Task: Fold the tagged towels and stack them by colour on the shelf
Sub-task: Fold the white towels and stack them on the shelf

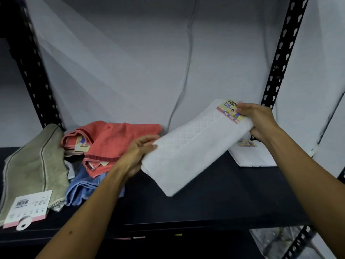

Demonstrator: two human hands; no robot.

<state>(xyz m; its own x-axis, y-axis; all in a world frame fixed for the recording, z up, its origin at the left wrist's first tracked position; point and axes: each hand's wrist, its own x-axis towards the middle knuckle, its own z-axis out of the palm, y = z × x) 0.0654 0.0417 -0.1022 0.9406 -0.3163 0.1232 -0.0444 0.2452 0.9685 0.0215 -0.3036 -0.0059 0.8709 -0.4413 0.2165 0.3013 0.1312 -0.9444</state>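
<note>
Both hands, left [139, 150] and right [258, 118], grip with arms outstretched.

Two bare forearms, no sleeves, watch or rings; left hand [139, 152] and right hand [258, 120] ungloved.

The white towel [194, 146] is soft, matt terry cloth with a raised diamond-quilted band woven across it; its tag [230, 111] is printed card with a slight sheen. The coral towel [115, 143] is looped cotton, matt and fuzzy, edged with a darker flat-woven border. The blue towel [84, 187] looks like the same nubby cloth. The olive towel [37, 165] is a denser, flatter weave with thin stripes, and carries a smooth white paper label [28, 208]. The shelf [205, 206] is dark, matt board; the uprights [280, 53] are black-painted perforated metal.
</note>
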